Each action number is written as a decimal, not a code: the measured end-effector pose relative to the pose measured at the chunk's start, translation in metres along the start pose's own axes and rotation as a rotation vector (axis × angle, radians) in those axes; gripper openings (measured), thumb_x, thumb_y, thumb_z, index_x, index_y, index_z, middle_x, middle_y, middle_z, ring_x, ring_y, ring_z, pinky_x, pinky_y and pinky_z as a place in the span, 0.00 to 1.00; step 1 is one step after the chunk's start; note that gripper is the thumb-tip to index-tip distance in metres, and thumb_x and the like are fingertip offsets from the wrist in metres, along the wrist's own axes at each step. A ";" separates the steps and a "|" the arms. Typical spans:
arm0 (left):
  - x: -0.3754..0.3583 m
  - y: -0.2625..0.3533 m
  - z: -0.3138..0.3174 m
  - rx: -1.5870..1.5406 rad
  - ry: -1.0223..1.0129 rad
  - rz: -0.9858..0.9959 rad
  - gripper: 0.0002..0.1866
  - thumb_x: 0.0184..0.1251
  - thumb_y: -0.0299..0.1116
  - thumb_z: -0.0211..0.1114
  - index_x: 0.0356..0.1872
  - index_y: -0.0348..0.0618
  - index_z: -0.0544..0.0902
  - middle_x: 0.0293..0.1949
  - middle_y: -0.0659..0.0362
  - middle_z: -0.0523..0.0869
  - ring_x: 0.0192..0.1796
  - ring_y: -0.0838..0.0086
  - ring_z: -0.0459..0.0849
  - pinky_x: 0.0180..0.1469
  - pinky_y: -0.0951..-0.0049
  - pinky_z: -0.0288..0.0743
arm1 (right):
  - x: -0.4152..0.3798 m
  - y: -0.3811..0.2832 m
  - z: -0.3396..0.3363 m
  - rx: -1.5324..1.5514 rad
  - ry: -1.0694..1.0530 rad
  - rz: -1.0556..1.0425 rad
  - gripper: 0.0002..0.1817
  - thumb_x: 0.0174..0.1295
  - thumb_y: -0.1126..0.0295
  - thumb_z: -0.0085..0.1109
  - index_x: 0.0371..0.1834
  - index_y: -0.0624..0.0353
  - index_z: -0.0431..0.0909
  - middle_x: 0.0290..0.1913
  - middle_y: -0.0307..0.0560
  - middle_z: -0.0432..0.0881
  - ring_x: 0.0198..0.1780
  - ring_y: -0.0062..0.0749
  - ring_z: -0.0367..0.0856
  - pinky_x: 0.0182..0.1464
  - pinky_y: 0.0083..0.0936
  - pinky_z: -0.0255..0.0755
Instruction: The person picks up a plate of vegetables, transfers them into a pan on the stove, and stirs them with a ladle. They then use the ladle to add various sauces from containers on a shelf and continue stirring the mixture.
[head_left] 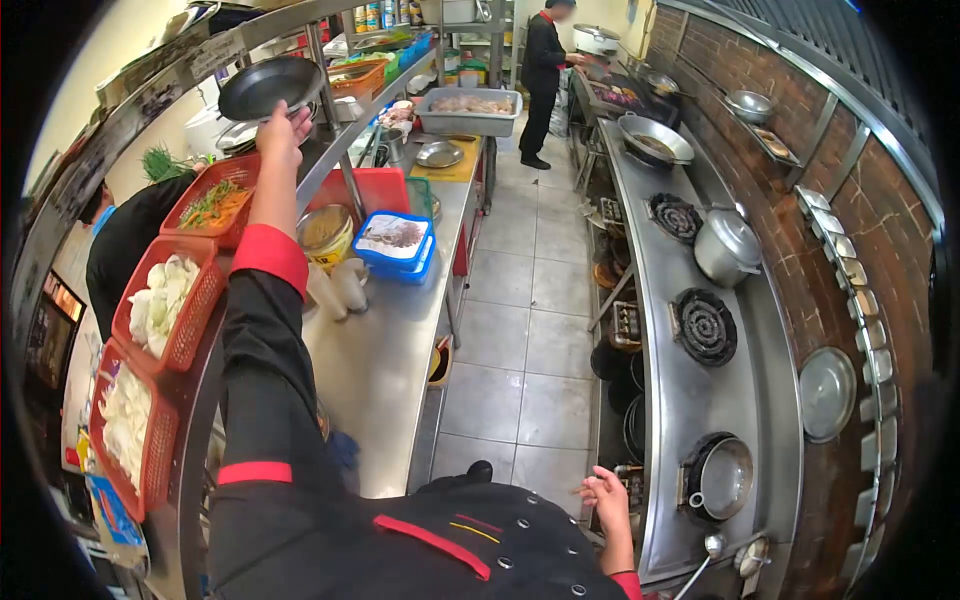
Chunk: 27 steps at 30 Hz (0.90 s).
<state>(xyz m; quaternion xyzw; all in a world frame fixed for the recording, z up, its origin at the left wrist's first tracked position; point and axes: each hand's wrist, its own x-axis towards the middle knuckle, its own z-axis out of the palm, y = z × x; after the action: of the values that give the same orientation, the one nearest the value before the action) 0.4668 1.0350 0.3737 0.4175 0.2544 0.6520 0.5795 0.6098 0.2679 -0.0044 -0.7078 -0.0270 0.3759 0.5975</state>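
My left hand (286, 132) reaches up to the shelf at the upper left, its fingers at the near edge of a black pan (270, 88). The pan is over a stack of plates (238, 137). Low in the view, beside the steel stove counter (690, 430), my right hand (606, 492) hangs with its fingers partly curled and apart, with nothing visible in it. To its right a small metal pan (727, 478) rests on a burner.
Red baskets of cut vegetables (212, 262) line the left shelf. Below are a blue tub (397, 262) and a steel worktop (375, 390). A lidded pot (722, 250) and a wok (655, 140) stand on the right. One person (541, 75) stands at the back, another (125, 250) behind the shelf.
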 end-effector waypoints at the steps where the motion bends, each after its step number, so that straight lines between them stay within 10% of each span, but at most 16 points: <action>1: 0.014 -0.002 0.000 -0.071 -0.075 -0.005 0.24 0.71 0.37 0.64 0.61 0.36 0.67 0.45 0.52 0.82 0.41 0.66 0.88 0.32 0.68 0.83 | 0.003 -0.003 0.005 -0.011 -0.008 -0.007 0.24 0.67 0.69 0.60 0.65 0.63 0.69 0.45 0.53 0.86 0.35 0.30 0.85 0.33 0.23 0.78; 6: -0.099 -0.066 0.034 -0.045 -0.310 -0.066 0.40 0.69 0.35 0.66 0.75 0.39 0.52 0.57 0.51 0.79 0.46 0.66 0.87 0.38 0.68 0.82 | 0.016 0.013 0.020 0.011 0.062 0.055 0.24 0.66 0.68 0.61 0.64 0.63 0.70 0.45 0.52 0.86 0.36 0.31 0.85 0.34 0.25 0.77; 10: -0.219 -0.175 0.007 0.249 -0.684 -0.483 0.35 0.70 0.39 0.66 0.74 0.42 0.61 0.61 0.54 0.79 0.49 0.70 0.85 0.44 0.72 0.79 | 0.004 0.037 0.012 -0.216 0.120 0.012 0.20 0.66 0.71 0.59 0.60 0.61 0.75 0.37 0.45 0.85 0.33 0.26 0.83 0.32 0.24 0.75; 13: -0.289 -0.255 -0.036 0.379 -0.795 -0.726 0.21 0.70 0.42 0.66 0.59 0.43 0.76 0.47 0.59 0.85 0.43 0.74 0.85 0.44 0.75 0.76 | 0.015 0.097 -0.016 -0.217 0.239 0.048 0.07 0.66 0.67 0.63 0.40 0.57 0.79 0.27 0.37 0.82 0.26 0.20 0.79 0.28 0.21 0.73; 19: -0.376 -0.320 -0.127 0.403 -0.783 -1.058 0.15 0.69 0.42 0.68 0.27 0.45 0.75 0.24 0.65 0.79 0.28 0.79 0.75 0.35 0.78 0.69 | -0.021 0.133 -0.038 -0.510 0.560 0.222 0.19 0.61 0.53 0.63 0.24 0.59 0.84 0.21 0.45 0.83 0.24 0.29 0.82 0.31 0.30 0.76; 22: -0.392 -0.322 -0.145 0.557 -0.878 -1.063 0.12 0.69 0.39 0.67 0.42 0.41 0.80 0.36 0.58 0.84 0.38 0.76 0.81 0.42 0.78 0.71 | -0.036 0.182 -0.064 -0.587 0.586 0.312 0.15 0.60 0.58 0.60 0.29 0.58 0.87 0.26 0.51 0.85 0.26 0.35 0.85 0.34 0.34 0.78; 26: -0.394 -0.275 -0.134 0.579 -1.008 -1.012 0.39 0.66 0.31 0.66 0.76 0.56 0.59 0.68 0.53 0.71 0.63 0.70 0.75 0.61 0.69 0.68 | -0.044 0.219 -0.089 -0.068 0.557 0.449 0.11 0.60 0.61 0.60 0.36 0.55 0.86 0.24 0.50 0.85 0.26 0.32 0.86 0.32 0.32 0.79; 27: -0.395 -0.275 -0.137 0.591 -0.978 -1.003 0.38 0.66 0.30 0.66 0.76 0.56 0.61 0.67 0.53 0.72 0.62 0.70 0.76 0.60 0.69 0.68 | -0.029 0.249 -0.107 -0.521 0.532 0.393 0.12 0.60 0.61 0.58 0.36 0.57 0.85 0.28 0.54 0.86 0.28 0.37 0.86 0.35 0.35 0.79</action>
<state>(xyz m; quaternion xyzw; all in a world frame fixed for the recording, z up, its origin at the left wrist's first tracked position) 0.4933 0.7279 -0.0202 0.6310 0.2920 -0.0441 0.7173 0.5471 0.0941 -0.2053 -0.8994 0.1694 0.2674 0.3016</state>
